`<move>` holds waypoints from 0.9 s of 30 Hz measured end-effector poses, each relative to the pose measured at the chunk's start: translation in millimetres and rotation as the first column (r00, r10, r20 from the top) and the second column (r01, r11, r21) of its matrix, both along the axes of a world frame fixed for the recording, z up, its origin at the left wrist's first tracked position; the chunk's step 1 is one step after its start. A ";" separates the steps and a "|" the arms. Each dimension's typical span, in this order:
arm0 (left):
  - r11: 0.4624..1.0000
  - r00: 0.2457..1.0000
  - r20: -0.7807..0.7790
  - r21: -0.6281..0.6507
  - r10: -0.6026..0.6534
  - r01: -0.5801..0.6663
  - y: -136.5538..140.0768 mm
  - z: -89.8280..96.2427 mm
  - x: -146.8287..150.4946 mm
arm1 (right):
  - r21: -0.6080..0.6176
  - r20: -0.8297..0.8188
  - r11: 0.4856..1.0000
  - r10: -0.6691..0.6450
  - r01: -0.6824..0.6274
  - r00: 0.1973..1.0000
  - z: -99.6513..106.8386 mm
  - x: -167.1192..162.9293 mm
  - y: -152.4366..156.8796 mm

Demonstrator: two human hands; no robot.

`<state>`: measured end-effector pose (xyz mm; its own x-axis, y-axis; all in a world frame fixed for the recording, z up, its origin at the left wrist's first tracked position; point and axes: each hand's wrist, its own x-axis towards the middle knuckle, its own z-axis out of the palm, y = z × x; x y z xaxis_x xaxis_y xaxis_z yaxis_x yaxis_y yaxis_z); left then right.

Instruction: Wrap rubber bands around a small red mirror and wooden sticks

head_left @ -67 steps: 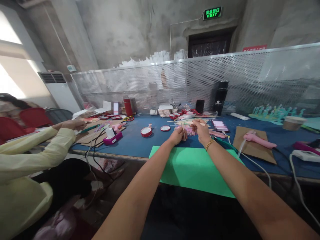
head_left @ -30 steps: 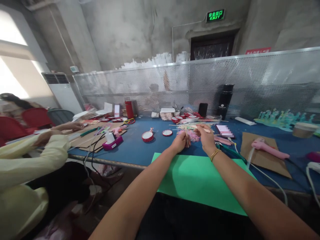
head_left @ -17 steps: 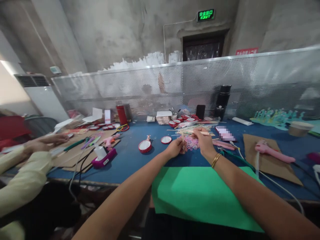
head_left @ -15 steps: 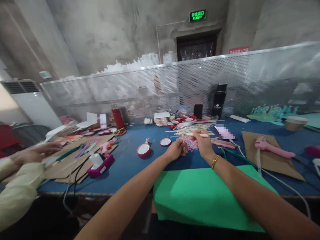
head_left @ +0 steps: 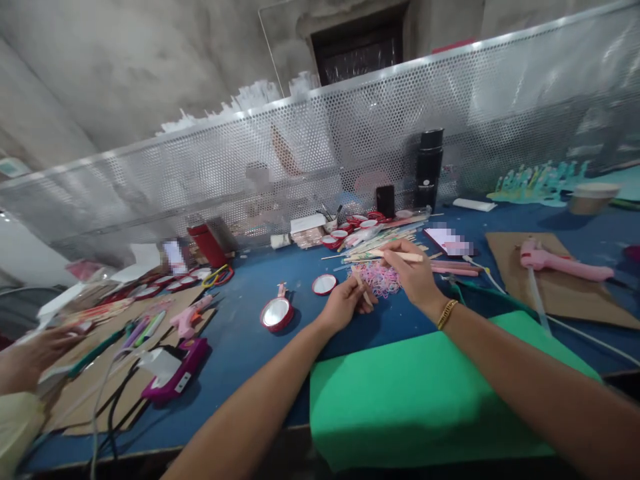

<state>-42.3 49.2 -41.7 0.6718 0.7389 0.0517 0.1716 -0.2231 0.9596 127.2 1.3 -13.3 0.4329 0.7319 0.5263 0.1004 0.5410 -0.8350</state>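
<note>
My left hand [head_left: 345, 303] is closed around a short pale stick-like piece [head_left: 363, 288], pinched upright between thumb and fingers. To its right, my right hand [head_left: 411, 272] grips a longer pale stick [head_left: 409, 257] that lies sideways across the fingers and points left. Just beyond both hands lies a pile of small pink and purple loops [head_left: 383, 277] on the blue table [head_left: 240, 373]. Thin pale sticks [head_left: 370, 248] are heaped behind it. A small round red-rimmed mirror [head_left: 325, 285] rests left of my left hand, and a red mirror with a handle [head_left: 277, 313] farther left.
Green cloth [head_left: 430, 393] covers the near edge under my forearms. A pink glue gun [head_left: 565, 260] lies on cardboard at right. At left are a purple power strip [head_left: 177, 377] and another person's hand [head_left: 37, 353]. A black bottle [head_left: 429, 170] stands by the perforated screen [head_left: 225, 173].
The view has tilted and swung down and to the right. Both my hands still hold their sticks near the loop pile. The other person's hand appears farther toward the left edge.
</note>
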 end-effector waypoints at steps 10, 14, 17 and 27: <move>0.997 0.997 0.054 -0.047 0.060 -0.058 -1.4 4.4 -0.2 | -0.097 -0.260 0.990 0.078 -0.107 0.962 3.5 -15.2 7.9; 0.987 0.995 0.021 -0.132 0.095 -0.092 -1.4 9.6 6.2 | -0.092 -0.275 0.989 0.087 -0.116 0.957 1.1 -10.4 5.0; 0.977 0.994 -0.046 -0.186 0.096 -0.103 0.9 12.5 12.1 | -0.120 -0.305 0.985 0.082 -0.124 0.949 -8.9 -5.3 2.6; 0.988 0.979 -0.133 0.038 0.152 -0.149 -9.9 22.0 15.6 | -0.064 -0.228 0.996 0.047 -0.063 0.972 -17.8 0.1 4.5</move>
<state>-26.7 39.3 -19.7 0.5553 0.8316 -0.0104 0.3327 -0.2107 0.9192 127.3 5.7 -31.1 0.4928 0.7895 0.3660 -0.1239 0.4799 -0.8685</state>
